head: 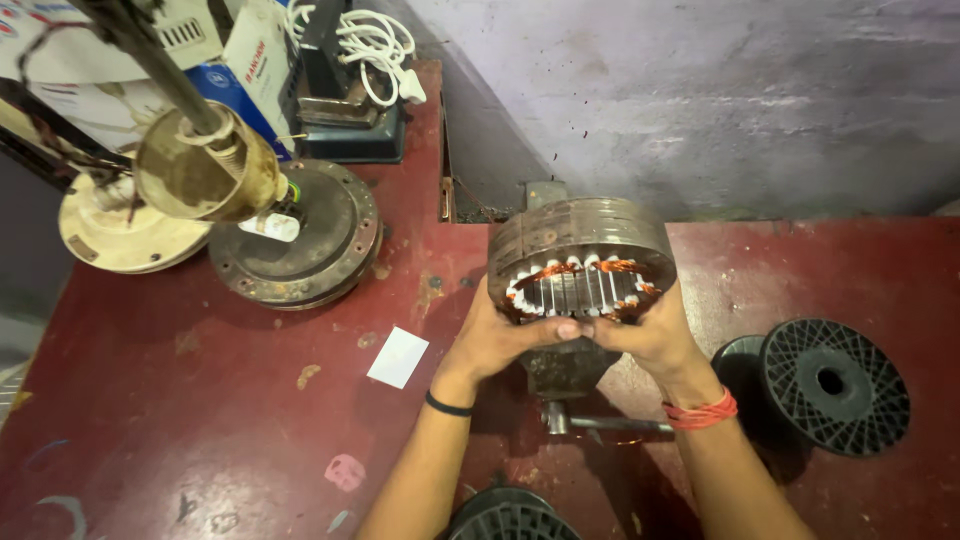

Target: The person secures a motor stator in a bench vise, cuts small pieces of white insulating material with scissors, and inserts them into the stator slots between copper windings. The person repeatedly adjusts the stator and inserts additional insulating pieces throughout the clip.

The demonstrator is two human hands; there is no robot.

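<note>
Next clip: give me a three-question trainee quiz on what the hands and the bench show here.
1. True or false: both hands grip the motor stator.
2. Which item lies on the table left of the left hand?
A. a white paper slip
B. a pair of pliers
C. a screwdriver
3. What does the right hand wear at the wrist?

Key
1. True: the hands hold it from either side, thumbs meeting at its lower rim.
2. A: the white paper slip lies there.
3. A red thread band; the left wrist has a black band.
</note>
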